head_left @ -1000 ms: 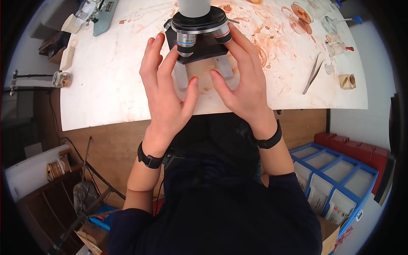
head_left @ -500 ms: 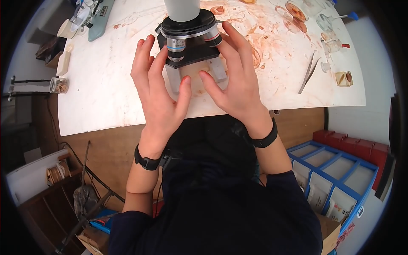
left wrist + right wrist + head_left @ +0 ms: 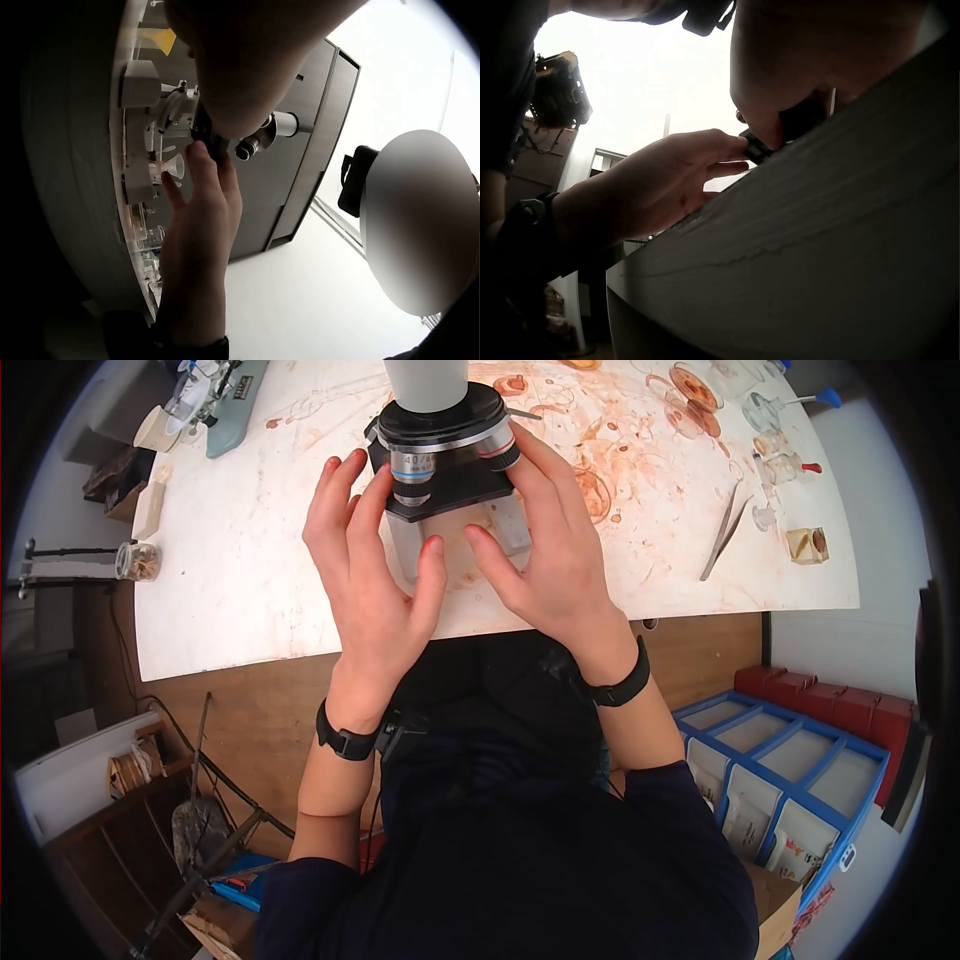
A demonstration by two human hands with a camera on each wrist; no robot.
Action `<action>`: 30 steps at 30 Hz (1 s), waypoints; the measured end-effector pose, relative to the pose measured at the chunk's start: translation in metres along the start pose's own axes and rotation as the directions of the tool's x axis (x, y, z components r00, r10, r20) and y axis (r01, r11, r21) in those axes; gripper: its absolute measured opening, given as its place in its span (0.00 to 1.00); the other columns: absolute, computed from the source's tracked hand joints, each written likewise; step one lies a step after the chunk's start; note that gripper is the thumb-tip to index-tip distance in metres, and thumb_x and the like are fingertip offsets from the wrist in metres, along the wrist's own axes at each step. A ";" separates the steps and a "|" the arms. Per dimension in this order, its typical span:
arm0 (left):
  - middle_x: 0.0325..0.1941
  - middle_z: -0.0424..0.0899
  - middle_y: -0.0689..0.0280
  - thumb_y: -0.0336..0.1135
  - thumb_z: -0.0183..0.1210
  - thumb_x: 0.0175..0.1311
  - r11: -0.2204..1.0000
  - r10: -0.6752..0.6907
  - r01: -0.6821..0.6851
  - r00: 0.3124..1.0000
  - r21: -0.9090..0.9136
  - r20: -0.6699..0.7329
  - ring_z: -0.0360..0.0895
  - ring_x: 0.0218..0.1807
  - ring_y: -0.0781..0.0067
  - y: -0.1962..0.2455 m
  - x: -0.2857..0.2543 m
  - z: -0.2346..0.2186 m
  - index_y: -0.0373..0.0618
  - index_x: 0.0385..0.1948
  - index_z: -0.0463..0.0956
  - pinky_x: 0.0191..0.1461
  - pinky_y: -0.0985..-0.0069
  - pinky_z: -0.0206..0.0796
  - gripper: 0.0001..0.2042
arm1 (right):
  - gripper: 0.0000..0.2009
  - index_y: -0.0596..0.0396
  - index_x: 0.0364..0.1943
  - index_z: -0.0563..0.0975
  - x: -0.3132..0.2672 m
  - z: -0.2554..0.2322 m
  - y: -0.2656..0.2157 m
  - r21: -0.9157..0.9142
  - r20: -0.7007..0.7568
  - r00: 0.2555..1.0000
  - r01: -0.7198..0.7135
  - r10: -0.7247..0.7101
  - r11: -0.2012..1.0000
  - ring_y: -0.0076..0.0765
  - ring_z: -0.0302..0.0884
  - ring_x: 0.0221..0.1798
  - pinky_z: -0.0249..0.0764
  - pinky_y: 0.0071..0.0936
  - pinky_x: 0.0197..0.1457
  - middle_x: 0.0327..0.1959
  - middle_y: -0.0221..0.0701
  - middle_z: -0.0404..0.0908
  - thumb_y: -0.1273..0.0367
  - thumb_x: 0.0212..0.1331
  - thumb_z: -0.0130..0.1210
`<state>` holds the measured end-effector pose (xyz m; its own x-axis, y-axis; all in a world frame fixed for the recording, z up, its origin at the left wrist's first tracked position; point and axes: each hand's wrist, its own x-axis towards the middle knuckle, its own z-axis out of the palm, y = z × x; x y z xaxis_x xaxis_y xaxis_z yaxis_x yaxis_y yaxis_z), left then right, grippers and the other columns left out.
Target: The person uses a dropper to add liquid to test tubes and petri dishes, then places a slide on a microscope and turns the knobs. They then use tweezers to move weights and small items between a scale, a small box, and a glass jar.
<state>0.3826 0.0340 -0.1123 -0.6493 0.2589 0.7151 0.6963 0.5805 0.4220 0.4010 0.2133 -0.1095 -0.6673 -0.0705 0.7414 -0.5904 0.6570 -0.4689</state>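
Note:
A microscope with a white tube (image 3: 428,382) stands at the top middle of the head view. Below its nosepiece hang a blue-ringed objective (image 3: 412,468) marked 40 and a red-ringed objective (image 3: 495,442), over the black stage (image 3: 455,500). My left hand (image 3: 375,580) is at the stage's left side, fingers extended and the index fingertip near the blue-ringed objective. At the other side is my right hand (image 3: 560,555), its index finger reaching up by the red-ringed objective. Both thumbs point inward in front of the stage, apart from each other. The left wrist view shows the eyepiece (image 3: 246,148).
On the stained white tabletop (image 3: 230,600), metal tweezers (image 3: 725,535) and a small square glass block (image 3: 807,546) lie to the right. Several glass dishes and vials stand at the back right. At the left edge is a jar (image 3: 138,560); a scale-like instrument (image 3: 235,410) sits farther back.
The head view shifted slightly early on, moving the microscope left in it. My right index finger has drawn down a little along the stage's side; the left fingertips have shifted slightly.

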 end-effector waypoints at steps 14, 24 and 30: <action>0.69 0.65 0.48 0.26 0.61 0.59 0.997 0.031 -0.031 1.000 0.075 0.004 0.59 0.74 0.43 0.001 0.003 -0.002 0.32 0.62 0.66 0.73 0.55 0.56 0.27 | 0.31 0.64 0.62 0.69 0.000 -0.002 0.005 -0.020 0.019 0.999 0.035 -0.035 0.999 0.56 0.72 0.64 0.73 0.41 0.64 0.66 0.50 0.70 0.74 0.52 0.67; 0.70 0.65 0.49 0.25 0.60 0.60 0.994 0.030 -0.032 0.999 0.107 0.016 0.60 0.75 0.46 0.001 0.002 -0.003 0.33 0.63 0.66 0.73 0.57 0.57 0.27 | 0.30 0.63 0.62 0.70 -0.001 -0.003 0.006 -0.017 0.026 0.999 0.028 -0.027 0.999 0.55 0.73 0.65 0.74 0.40 0.63 0.67 0.49 0.70 0.74 0.52 0.67; 0.68 0.68 0.51 0.25 0.61 0.57 0.997 0.032 -0.031 0.999 0.072 -0.019 0.60 0.73 0.43 -0.001 0.001 0.000 0.34 0.63 0.68 0.73 0.56 0.55 0.28 | 0.35 0.58 0.62 0.71 -0.001 -0.003 0.007 -0.039 -0.013 0.999 0.036 -0.037 0.999 0.49 0.76 0.59 0.76 0.37 0.57 0.67 0.39 0.71 0.77 0.43 0.66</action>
<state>0.3811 0.0341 -0.1122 -0.6206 0.2630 0.7387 0.6921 0.6265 0.3584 0.3987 0.2196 -0.1118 -0.6395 -0.0848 0.7641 -0.5961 0.6824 -0.4231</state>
